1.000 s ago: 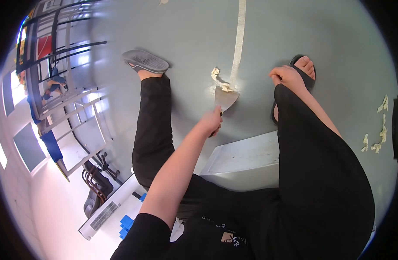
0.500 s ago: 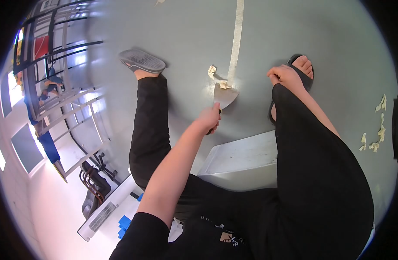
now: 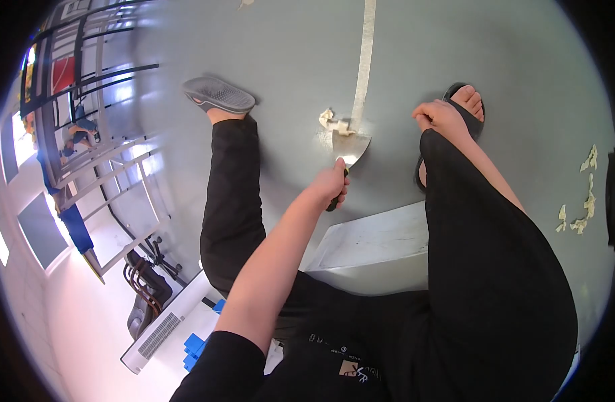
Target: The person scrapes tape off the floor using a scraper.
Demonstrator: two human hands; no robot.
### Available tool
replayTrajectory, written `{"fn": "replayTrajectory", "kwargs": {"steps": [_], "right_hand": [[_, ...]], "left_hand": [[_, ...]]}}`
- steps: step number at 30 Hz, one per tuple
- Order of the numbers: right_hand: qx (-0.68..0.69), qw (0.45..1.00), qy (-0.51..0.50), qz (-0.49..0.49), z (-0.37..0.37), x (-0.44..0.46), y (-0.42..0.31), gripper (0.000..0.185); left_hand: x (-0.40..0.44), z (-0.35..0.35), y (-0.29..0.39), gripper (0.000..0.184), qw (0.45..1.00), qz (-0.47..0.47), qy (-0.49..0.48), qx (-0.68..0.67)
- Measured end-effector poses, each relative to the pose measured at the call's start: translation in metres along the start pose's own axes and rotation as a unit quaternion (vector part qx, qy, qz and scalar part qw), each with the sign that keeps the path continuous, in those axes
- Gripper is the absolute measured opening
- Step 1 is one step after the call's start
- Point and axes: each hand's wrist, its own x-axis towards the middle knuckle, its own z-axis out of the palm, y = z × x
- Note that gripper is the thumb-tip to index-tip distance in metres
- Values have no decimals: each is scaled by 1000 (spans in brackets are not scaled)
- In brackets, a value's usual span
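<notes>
Scraping of the pale, straight strip (image 3: 363,70) appears to be the step in hand; whether the strip is tape or paint cannot be told. It runs from the top edge of the frame down to the centre, across a smooth grey floor (image 3: 290,60). At its lower end, just above the frame's centre, sits a metal scraper with a flared blade and dark handle (image 3: 351,147), its broad edge meeting cream-coloured crumpled peelings (image 3: 335,123). The left hand (image 3: 328,185) grasps the handle, fingers wrapped around it and thumb laid forward towards the blade. The right hand (image 3: 447,120), in the upper right of the frame, rests by the knee of the black trousers (image 3: 495,268), its fingers curled in; whether they hold anything cannot be told. More cream-coloured scraps (image 3: 590,197) lie on the floor at the far right, and a white box-like block (image 3: 374,238) stands between the legs. As a judgement, the next move calls for a low blade angle and a firm push along the strip towards the top of the frame, with the loose peelings kept clear of the edge.
</notes>
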Motion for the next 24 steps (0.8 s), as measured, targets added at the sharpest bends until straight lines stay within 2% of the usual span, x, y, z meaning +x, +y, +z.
{"fn": "replayTrajectory", "kwargs": {"steps": [4,6,8,12,14,15,17,20,24], "right_hand": [[-5,1000,-1,17,2,1,-3,8],[5,1000,10,17,2,-1,0,7],[1,1000,-14,3,3,-1,6,7],[2,1000,-5,-17,6,0,7,6],[6,1000,17,-6,3,-2,0,6],[6,1000,15,-6,1,-2,0,6],[-7,1000,-2,20,1,-1,-2,7],[1,1000,3,14,-1,-1,-5,7],[-9,1000,-22,-5,2,-2,6,7]], "left_hand": [[2,-2,-37,56,996,75,15,35],[3,6,-80,58,994,62,16,93],[-2,10,-100,58,996,40,3,83],[-8,5,-39,56,990,51,21,132],[-5,3,-1,55,1000,7,1,7],[-3,3,-6,55,1000,6,1,6],[-1,0,-25,56,997,76,10,20],[3,9,-93,57,993,56,-20,103],[-11,15,-83,56,997,-5,-44,59]]}}
